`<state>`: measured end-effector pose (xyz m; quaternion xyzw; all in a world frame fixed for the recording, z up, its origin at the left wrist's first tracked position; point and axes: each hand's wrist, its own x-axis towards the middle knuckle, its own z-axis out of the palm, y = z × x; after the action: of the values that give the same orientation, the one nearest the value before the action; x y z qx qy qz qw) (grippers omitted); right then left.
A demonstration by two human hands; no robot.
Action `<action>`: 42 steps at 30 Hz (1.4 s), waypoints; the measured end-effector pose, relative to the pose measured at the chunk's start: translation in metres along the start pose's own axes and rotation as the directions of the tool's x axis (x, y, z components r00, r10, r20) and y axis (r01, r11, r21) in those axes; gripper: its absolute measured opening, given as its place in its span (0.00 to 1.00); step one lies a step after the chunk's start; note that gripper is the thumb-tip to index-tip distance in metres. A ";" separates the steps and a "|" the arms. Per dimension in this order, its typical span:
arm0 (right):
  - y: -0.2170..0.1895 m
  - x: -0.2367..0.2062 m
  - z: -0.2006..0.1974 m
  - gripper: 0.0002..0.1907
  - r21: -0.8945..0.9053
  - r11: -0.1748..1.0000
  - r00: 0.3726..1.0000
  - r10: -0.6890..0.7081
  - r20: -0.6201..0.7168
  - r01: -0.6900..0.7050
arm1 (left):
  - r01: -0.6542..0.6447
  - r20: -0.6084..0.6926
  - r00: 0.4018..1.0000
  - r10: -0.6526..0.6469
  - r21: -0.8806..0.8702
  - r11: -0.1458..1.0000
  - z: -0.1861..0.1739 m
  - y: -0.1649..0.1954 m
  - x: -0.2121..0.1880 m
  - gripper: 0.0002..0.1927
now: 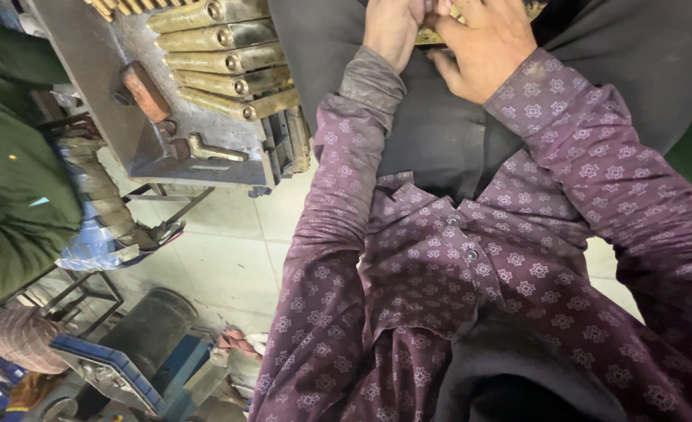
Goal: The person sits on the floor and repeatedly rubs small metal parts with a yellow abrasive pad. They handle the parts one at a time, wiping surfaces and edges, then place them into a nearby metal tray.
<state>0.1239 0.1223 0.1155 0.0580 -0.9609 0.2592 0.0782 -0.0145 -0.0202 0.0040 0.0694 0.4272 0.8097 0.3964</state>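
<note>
I look down along my purple patterned shirt. My left hand (pixel 393 30) and my right hand (pixel 487 45) meet at the top edge of the view, over my dark trousers. Both close around a small brass-coloured part (pixel 432 34), which shows only as a sliver between the fingers. Most of that part is hidden by my hands and cut off by the frame edge.
A grey metal work table (pixel 111 94) at upper left carries several brass tubular pieces (pixel 229 61), a rust-brown block (pixel 146 91) and a small brass lever (pixel 215 150). Below lie pale floor tiles (pixel 229 250), a dark cylinder (pixel 149 328) and a blue tray (pixel 103 367). A green-clad person (pixel 10 195) stands at left.
</note>
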 end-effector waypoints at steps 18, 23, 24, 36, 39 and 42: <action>0.004 0.007 -0.017 0.08 0.561 0.818 0.991 -0.074 -0.115 0.126 | 0.172 0.296 0.950 -0.105 -0.211 0.962 0.014 0.030 -0.007 0.14; 0.006 0.005 -0.017 0.07 0.573 0.811 0.991 -0.064 -0.116 0.120 | 0.170 0.282 0.952 -0.116 -0.174 0.970 0.015 0.034 -0.006 0.14; 0.006 0.005 -0.018 0.07 0.581 0.806 0.991 -0.055 -0.119 0.115 | 0.184 0.283 0.950 -0.130 -0.173 0.968 0.015 0.035 -0.006 0.14; 0.014 0.004 -0.031 0.02 0.613 0.780 0.980 -0.004 -0.199 0.128 | 0.171 0.261 0.955 -0.143 -0.087 0.981 0.017 0.037 -0.006 0.10; 0.015 0.004 -0.031 0.02 0.560 0.817 0.976 -0.015 -0.219 0.138 | 0.203 0.266 0.949 -0.171 -0.096 0.974 0.017 0.037 -0.005 0.10; 0.018 0.004 -0.030 0.01 0.597 0.789 0.976 -0.016 -0.217 0.146 | 0.224 0.251 0.945 -0.209 -0.034 0.974 0.015 0.034 -0.004 0.10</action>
<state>0.1206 0.1530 0.1333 0.0949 -0.8097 0.5557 0.1629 -0.0247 -0.0249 0.0394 0.1097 0.3545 0.7591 0.5348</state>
